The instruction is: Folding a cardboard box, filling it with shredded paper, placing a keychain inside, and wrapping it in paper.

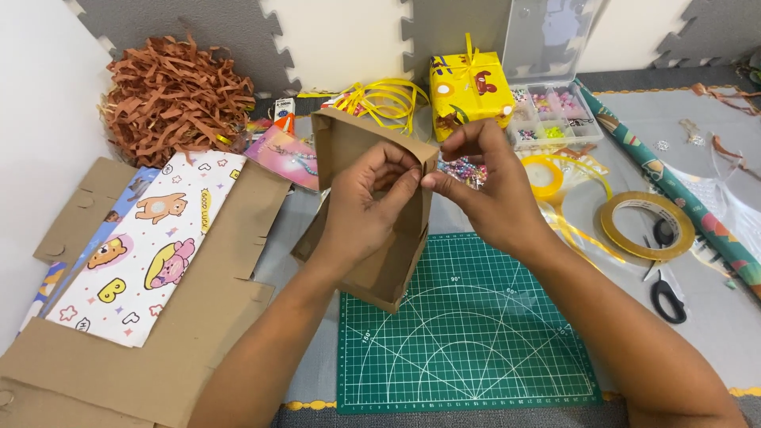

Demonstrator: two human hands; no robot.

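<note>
Cardboard box (372,238) held tilted above cutting mat's (468,333) far-left corner. Left hand (361,210) and right hand (483,190) fingers pinching top flap edge. Risk: flap creasing or tearing if pinched unevenly; box slipping onto bench.

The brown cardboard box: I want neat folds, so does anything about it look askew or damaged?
No damage shows. The cardboard box is held tilted over the green cutting mat, and its top flap bows unevenly where the left hand and right hand pinch it.
</note>
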